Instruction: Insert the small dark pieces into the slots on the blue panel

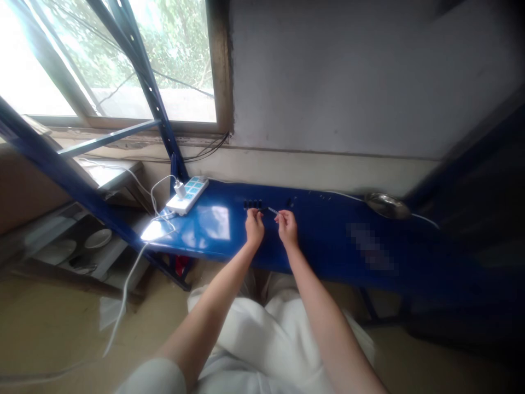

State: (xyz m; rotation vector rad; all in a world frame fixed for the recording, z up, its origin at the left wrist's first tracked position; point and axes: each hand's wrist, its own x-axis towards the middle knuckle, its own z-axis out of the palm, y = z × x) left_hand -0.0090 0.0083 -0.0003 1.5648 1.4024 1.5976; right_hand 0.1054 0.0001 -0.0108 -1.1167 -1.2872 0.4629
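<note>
Your slim pale stick point(273, 210) is over the worktop point(320, 235), pinched by the fingers of your right hand point(289, 227), long axis running left toward the small dark piece point(264, 209) gripped in your left hand point(255, 227). Those dark bits point(250, 204) lie just past your left.

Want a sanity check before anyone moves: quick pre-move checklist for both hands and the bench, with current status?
1. Left hand has the small dark piece in its fingertips: ok.
2. Right hand pinches the thin pale rod: ok.
3. Rod tip seated against the dark piece: cannot tell, too small.
4. Row of dark pieces standing apart from the power strip: ok.
5. White cable tidy: not ok, hangs loose by the blue table's left end.
6. Metal bowl away from both hands: ok, far right.
</note>
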